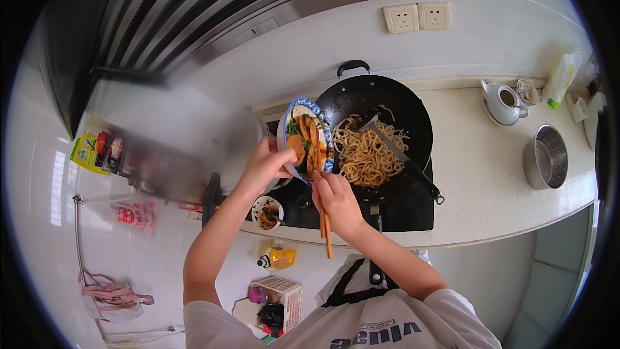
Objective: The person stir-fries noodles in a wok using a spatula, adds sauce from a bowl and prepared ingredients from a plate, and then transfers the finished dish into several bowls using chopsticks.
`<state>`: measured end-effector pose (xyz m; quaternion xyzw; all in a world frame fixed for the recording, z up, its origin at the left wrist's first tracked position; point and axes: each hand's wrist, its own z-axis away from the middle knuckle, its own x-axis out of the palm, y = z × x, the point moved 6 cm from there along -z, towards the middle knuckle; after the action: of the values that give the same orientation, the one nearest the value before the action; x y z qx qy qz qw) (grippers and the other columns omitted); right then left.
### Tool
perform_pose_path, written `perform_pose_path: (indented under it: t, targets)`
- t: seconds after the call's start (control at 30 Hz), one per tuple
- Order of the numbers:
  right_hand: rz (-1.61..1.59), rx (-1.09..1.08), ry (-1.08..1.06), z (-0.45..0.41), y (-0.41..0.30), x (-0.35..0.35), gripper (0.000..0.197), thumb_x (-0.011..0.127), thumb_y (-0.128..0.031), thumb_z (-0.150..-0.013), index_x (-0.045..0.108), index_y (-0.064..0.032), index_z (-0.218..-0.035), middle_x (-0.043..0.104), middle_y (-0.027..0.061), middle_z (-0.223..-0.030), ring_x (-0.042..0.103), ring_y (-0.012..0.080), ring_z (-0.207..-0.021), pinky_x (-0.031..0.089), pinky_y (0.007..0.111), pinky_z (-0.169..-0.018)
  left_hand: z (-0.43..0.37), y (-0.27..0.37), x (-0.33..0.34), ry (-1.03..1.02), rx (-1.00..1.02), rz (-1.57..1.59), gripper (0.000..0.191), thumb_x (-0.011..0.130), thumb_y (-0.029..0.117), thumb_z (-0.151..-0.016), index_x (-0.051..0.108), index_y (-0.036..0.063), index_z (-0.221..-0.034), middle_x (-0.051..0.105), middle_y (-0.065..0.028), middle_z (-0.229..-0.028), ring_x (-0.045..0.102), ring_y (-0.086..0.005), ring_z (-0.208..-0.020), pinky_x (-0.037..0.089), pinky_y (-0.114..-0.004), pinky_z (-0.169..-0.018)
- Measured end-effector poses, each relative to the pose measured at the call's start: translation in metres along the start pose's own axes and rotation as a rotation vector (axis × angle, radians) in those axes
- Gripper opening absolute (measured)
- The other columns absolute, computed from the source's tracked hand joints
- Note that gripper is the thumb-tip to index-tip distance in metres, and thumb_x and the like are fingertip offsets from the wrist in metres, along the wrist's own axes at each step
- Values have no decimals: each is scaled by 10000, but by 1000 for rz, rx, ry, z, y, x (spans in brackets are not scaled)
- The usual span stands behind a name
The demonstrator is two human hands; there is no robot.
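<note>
My left hand [271, 162] grips the rim of a blue-and-white patterned bowl [327, 131], which is tilted toward the wok beside it. In the bowl lie green vegetables, orange-brown slices [296, 145] and some sauce. My right hand [337, 198] holds a pair of wooden chopsticks [326, 232], their upper part inside the bowl. The black wok [411, 102] on the stove holds sauced noodles [368, 160]. A spatula [392, 148] with a black handle rests in the noodles and over the wok's rim.
A small white bowl of dark sauce [267, 213] with a spoon stands at the stove's front left. A steaming lidded pot [240, 148] is behind my left hand. On the right counter [465, 155] are a white teapot [503, 102] and a metal pot [546, 157]. The range hood [310, 5] hangs above.
</note>
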<state>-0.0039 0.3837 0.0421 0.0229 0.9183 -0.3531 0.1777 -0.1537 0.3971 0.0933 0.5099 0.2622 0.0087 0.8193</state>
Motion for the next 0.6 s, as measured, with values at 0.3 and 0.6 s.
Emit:
perform_pose_path:
  t: [0.3,0.6]
  targets:
    - [-209,292,-116,-3,37,-86,99,525,36,-746,559,15,-838,518,142,-702,534,295,-620,437,336,-551,-10,-61,15,-185,-65,415,361,511,195,-697,409,-42,-951,521,-165,-900,601,-263,-719,522,-391,-690]
    - [-154,-123,-327,-1,-16,-69,171,588,26,-699,564,4,-867,567,117,-804,573,268,-733,480,322,-641,-7,-85,49,-134,-94,455,342,535,194,-686,405,-19,-921,513,-135,-896,603,-257,-752,529,-376,-665]
